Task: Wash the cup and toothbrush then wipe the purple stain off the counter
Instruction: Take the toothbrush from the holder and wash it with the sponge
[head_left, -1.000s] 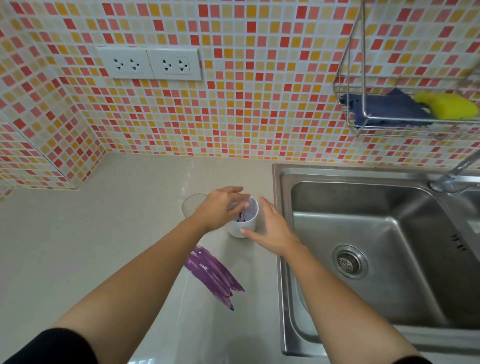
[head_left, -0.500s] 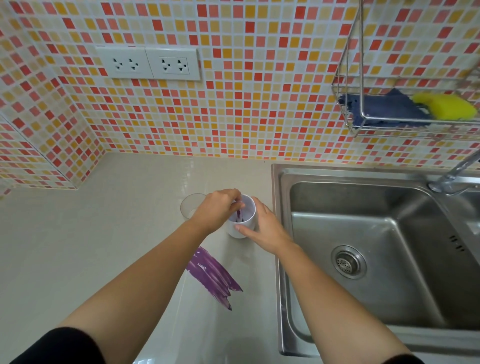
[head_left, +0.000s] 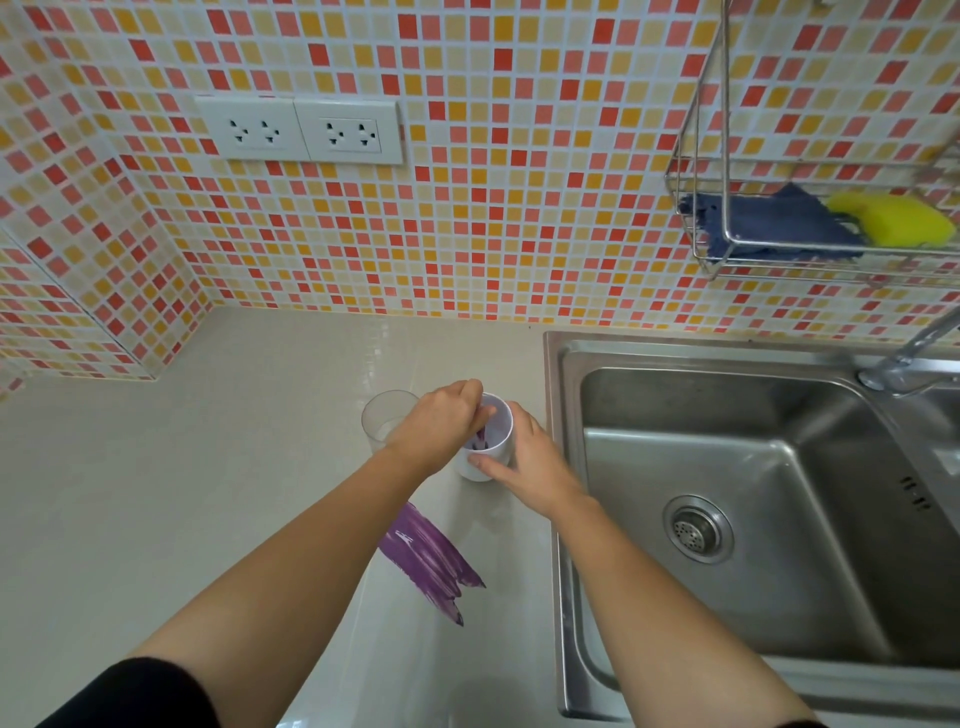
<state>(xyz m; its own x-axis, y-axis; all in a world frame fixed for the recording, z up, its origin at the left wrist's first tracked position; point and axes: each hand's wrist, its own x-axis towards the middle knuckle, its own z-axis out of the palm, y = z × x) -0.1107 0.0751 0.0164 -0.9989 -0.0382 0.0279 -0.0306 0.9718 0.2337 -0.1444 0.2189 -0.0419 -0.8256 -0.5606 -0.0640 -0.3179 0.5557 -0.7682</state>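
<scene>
White cup (head_left: 491, 447) stands upright on the worktop (head_left: 182, 493) at frame centre, just left of the sink (head_left: 753, 519) rim. Left hand (head_left: 441, 431) sits over the cup mouth, fingers curled down into it, grip narrow and pinched around a dark purple toothbrush (head_left: 480, 439) that sits inside the cup; only a short bit of the brush shows, can't tell which end. Right hand (head_left: 524, 457) wraps the cup's right side, thumb across the lower front wall, grip closed on the cup body. Clear empty tumbler (head_left: 387, 418) stands upright just left of the cup, partly hidden behind the left hand. Purple stain (head_left: 426, 561) is smeared on the worktop below the cup, lower centre of frame, running diagonally down-right, apart from the cup base. Sink fills the right half, drain strainer (head_left: 696, 530) in the basin, faucet (head_left: 914, 348) at the right edge. Wire rack (head_left: 727, 249) hangs on the tiled wall upper right, holding a blue cloth (head_left: 769, 228) and a yellow sponge (head_left: 893, 221) touching each other. Double socket plate (head_left: 301, 130) on the wall upper left. Black sleeves at the bottom edge
</scene>
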